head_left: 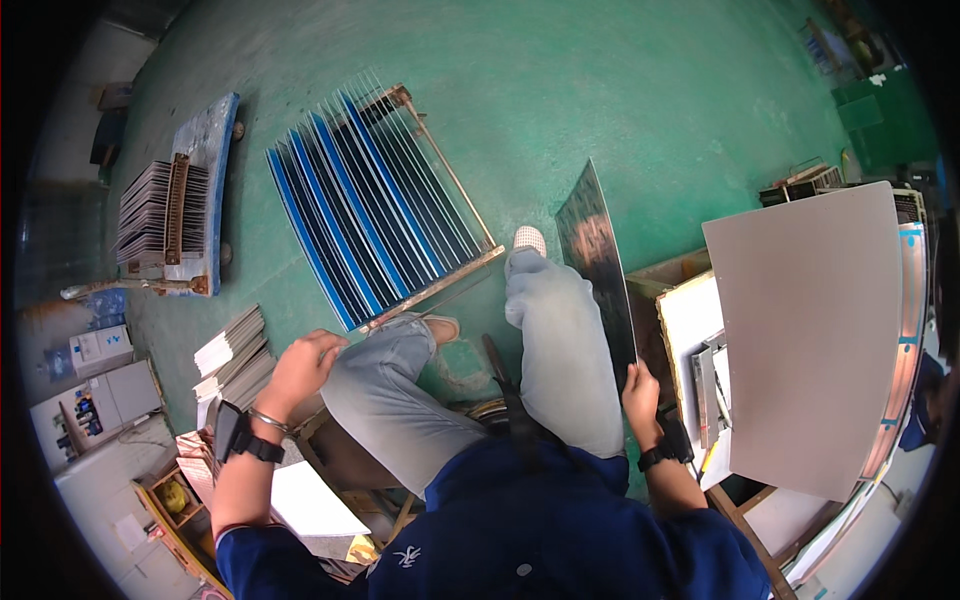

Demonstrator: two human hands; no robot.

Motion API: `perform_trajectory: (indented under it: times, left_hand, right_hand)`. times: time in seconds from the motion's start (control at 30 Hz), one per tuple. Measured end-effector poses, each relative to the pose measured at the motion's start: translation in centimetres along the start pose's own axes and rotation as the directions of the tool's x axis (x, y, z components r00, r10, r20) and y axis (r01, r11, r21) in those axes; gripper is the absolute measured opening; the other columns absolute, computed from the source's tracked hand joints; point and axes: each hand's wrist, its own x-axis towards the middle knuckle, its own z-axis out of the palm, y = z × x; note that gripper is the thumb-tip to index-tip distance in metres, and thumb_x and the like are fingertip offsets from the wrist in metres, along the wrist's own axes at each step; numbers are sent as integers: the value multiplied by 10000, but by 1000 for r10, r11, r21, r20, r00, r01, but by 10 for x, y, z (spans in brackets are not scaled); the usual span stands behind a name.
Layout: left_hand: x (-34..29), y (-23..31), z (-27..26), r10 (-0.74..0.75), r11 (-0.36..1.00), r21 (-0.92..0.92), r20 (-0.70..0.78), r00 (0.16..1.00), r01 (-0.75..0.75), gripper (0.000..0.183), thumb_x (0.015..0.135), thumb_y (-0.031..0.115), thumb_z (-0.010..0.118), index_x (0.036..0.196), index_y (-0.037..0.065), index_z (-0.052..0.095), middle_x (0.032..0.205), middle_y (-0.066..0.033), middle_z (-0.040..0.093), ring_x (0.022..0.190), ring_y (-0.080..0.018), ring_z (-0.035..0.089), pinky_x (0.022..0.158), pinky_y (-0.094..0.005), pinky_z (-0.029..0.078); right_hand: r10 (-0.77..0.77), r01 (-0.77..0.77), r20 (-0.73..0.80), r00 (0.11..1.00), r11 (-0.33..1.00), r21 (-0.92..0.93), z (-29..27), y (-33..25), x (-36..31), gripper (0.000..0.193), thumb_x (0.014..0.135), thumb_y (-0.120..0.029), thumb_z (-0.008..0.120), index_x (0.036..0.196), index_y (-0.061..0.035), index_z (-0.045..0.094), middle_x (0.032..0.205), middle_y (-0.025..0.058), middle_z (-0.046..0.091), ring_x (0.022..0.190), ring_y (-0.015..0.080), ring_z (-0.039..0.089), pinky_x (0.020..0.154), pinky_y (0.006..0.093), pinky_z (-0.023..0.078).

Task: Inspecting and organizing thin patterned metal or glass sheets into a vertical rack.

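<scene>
My right hand point(640, 396) grips the lower edge of a thin dark panel point(597, 265), which stands on edge beside my right leg. Its face is glossy and shows coppery reflections. My left hand point(304, 370) hovers by my left knee with its fingers curled together, and nothing shows in it. In front of my feet is a rack point(430, 155) with a rusty frame. Several upright panels point(365, 210), some blue and some dark, stand in it in slanted rows.
A large grey sheet point(805, 340) leans at the right, by a stack of boards. To the left stand a blue cart point(205, 160) loaded with plates and a stack of pale strips point(232, 350). A white board point(315, 500) lies below my left arm. The floor point(560, 90) is green.
</scene>
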Motion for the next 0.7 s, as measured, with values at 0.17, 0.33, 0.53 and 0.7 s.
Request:
perform_trajectory:
  times: [0.17,0.33,0.53,0.7]
  left_hand:
    - [103,-8,29,-94,945,-325,-199,975,24,226,907,162,525,1025,4,635,986,-147,654,918,-226,632,800,-308,476]
    - [199,45,114,-482,681,-711,-615,624,-175,217,907,157,522,1023,12,636,1020,-114,651,999,-202,593,909,-311,434]
    - [231,91,180,-259,965,-215,-704,661,150,379,769,182,675,1117,69,576,1313,-165,433,1252,-338,370,1034,-419,287]
    - [247,93,183,-372,926,-190,-593,714,325,439,720,227,707,1086,40,554,1436,-157,261,1359,-347,146,1074,-503,165]
  right_hand:
    - [118,-127,-87,989,987,-95,23,54,-11,269,923,-219,477,1026,5,584,814,265,595,759,442,577,612,463,460]
    - [251,-311,-243,937,917,-250,36,73,-2,302,930,-257,463,1007,-3,608,880,227,632,795,388,618,645,431,488]
    - [37,-92,-195,980,955,-282,27,78,-1,377,899,-124,477,1230,56,458,1182,271,524,1106,386,510,916,402,423]
    - [396,-422,-155,905,884,-204,17,23,1,613,805,-61,563,1355,19,302,1371,226,361,1277,359,336,1068,429,247]
